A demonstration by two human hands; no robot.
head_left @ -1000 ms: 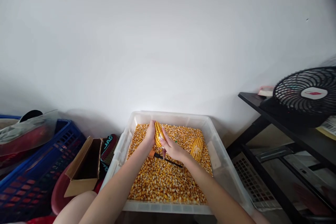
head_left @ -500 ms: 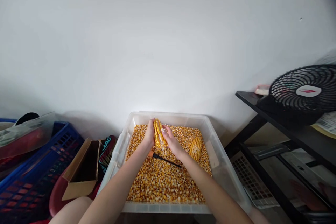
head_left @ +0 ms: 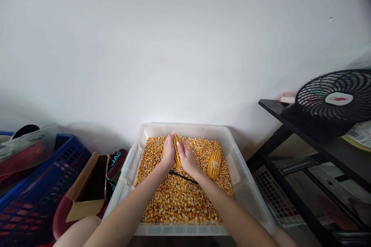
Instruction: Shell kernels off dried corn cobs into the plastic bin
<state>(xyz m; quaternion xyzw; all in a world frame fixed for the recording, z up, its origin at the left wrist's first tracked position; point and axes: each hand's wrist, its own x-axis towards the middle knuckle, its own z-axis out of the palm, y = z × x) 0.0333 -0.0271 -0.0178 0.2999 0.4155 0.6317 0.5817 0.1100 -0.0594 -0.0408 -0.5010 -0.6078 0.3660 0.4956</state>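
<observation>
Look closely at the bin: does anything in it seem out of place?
A thin black tool lies on the loose yellow kernels in the clear plastic bin, beneath both hands gripping a yellow corn cob.

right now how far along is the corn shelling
Done: loose kernels cover the bin floor. In hand: the left hand and right hand both grip one corn cob, kernels on its visible part. Left: a second full cob lying on the kernels.
</observation>
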